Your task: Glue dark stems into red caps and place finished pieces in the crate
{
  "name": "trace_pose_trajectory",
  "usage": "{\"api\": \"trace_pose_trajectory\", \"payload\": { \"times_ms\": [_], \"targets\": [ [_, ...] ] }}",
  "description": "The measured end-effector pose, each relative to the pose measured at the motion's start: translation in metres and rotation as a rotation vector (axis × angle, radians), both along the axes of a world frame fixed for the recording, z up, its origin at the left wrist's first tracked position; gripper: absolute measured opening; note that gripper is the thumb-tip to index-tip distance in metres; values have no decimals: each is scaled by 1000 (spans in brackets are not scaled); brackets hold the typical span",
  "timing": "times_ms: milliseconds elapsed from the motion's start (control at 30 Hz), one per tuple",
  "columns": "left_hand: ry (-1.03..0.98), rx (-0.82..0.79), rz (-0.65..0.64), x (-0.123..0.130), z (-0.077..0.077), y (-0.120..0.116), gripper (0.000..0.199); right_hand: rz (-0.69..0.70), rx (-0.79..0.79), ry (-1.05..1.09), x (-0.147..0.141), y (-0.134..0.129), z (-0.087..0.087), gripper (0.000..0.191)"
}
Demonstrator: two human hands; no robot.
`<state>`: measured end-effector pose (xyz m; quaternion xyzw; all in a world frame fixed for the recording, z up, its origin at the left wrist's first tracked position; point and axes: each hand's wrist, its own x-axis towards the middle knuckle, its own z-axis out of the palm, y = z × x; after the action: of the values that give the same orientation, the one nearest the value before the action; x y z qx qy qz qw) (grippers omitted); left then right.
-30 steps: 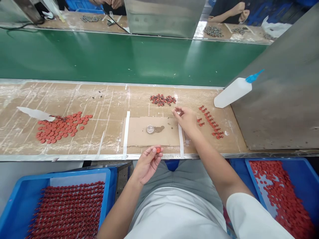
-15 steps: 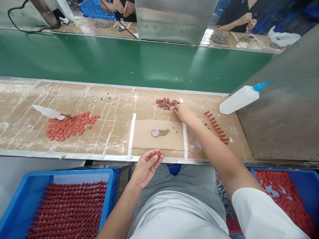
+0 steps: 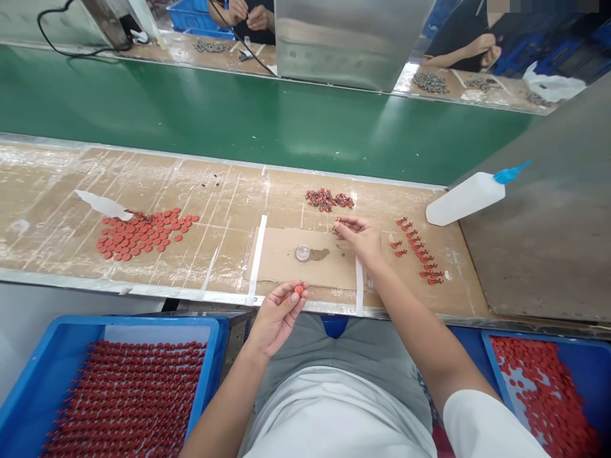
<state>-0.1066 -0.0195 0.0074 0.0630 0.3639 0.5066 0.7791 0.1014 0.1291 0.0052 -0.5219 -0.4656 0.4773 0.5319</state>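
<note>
While the left hand (image 3: 279,318) pinches one red disc (image 3: 298,289), the right hand (image 3: 360,240), fingertips closed on a small dark-red piece (image 3: 337,222), hovers above the cardboard (image 3: 281,270).

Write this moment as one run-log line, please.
left hand: pinching round red disc | right hand: pinching small reddish part | clear round dish: on brown cardboard sheet

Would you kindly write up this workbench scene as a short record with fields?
left hand: holding a red disc
right hand: pinching a small reddish part
cardboard pad: bears a small round dish beside a dark stain
far pile: red-and-dark parts
left pile: loose red discs
right side: rows of red pieces, white bottle with blue nozzle
left blue tray: red pieces in rows
right blue tray: loose red pieces
</note>
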Motion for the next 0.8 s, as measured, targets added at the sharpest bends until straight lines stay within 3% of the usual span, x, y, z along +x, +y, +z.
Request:
{"api": "trace_pose_trajectory", "payload": {
  "times_ms": [100, 233, 400, 500, 800],
  "targets": [
    [-13, 3, 26, -1, -1, 1, 26, 22, -13, 40, -20, -23, 4, 37],
    [-40, 12, 33, 1, -1, 3, 25, -1, 120, -82, -39, -36, 3, 30],
    [-48, -14, 44, 4, 3, 3, 27, -9, 357, -365, -45, -39, -6, 16],
    [-50, -21, 50, 4, 4, 4, 28, 14, 398, -456, -45, -39, -9, 15],
    [-51, -25, 63, 5, 5, 6, 24, 64, 511, -465, -44, -34, -19, 15]
  ]
}}
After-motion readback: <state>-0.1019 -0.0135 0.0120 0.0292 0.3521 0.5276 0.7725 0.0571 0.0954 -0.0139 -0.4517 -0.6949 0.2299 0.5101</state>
